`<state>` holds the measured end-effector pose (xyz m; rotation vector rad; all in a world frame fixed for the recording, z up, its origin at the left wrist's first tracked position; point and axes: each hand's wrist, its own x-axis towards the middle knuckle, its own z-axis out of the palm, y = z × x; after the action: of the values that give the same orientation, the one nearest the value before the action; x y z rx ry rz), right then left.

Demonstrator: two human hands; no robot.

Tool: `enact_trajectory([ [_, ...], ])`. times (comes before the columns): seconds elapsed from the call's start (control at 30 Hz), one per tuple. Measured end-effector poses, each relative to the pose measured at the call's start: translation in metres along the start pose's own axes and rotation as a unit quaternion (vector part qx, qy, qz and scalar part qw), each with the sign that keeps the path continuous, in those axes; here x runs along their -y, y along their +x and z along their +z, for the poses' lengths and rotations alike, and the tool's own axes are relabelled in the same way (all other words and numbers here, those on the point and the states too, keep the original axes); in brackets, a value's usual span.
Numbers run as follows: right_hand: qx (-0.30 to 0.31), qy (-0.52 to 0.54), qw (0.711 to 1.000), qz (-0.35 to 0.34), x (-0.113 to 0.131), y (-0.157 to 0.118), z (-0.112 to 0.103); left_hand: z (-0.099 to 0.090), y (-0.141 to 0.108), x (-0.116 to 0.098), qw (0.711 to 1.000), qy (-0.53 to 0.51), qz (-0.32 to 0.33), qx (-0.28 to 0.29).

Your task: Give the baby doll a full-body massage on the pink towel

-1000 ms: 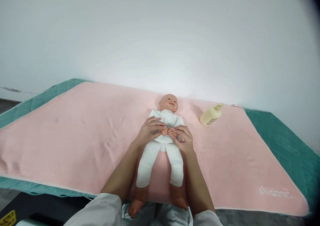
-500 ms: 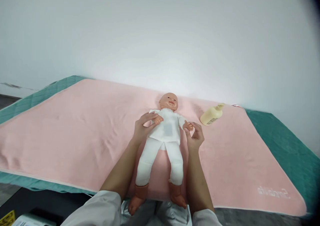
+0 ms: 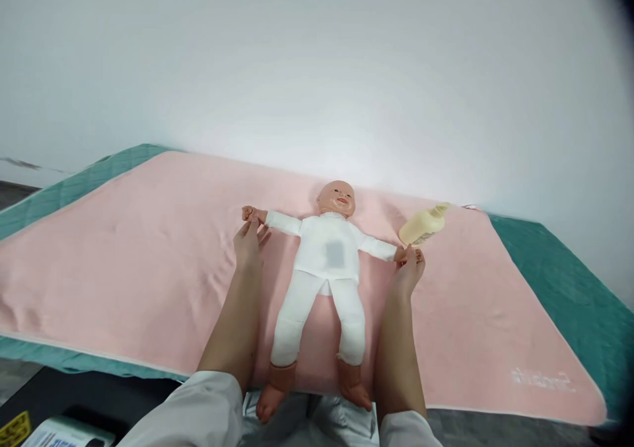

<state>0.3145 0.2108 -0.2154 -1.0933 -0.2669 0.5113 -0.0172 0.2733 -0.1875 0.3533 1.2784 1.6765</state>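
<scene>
A baby doll (image 3: 327, 245) with a bald head and white cloth body lies face up, its arms stretched out to both sides. My left hand (image 3: 250, 241) grips the doll's hand (image 3: 254, 214) on the left side of the view. On the right, my right hand (image 3: 410, 270) pinches the doll's other hand (image 3: 401, 255), close to a pale yellow pump bottle (image 3: 422, 226) lying on its side. The doll's brown feet point toward me at the near edge.
A pink blanket (image 3: 163, 249) lies over a green quilted cover (image 3: 559, 269), against a pale wall (image 3: 317, 70). At the lower left are a dark surface (image 3: 74, 397) and a white object with a printed label (image 3: 64, 434).
Both my hands have moved outward, drawing the doll's arms from near its chest and side out to full stretch. My right hand is now just below the bottle.
</scene>
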Motion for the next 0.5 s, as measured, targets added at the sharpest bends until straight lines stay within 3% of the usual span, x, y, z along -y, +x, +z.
enact_trajectory([
  [0.2,-0.018,-0.013,0.997,0.067,-0.014,0.022,-0.014,0.002,0.011,0.004,0.989,-0.076,-0.117,-0.05],
  [0.37,-0.037,-0.012,0.996,0.076,-0.022,0.028,-0.021,0.001,0.011,0.006,0.986,-0.101,-0.113,-0.069],
  [0.5,-0.033,-0.021,0.998,0.051,-0.018,0.022,-0.017,-0.001,0.005,0.008,0.995,-0.064,-0.06,-0.035],
])
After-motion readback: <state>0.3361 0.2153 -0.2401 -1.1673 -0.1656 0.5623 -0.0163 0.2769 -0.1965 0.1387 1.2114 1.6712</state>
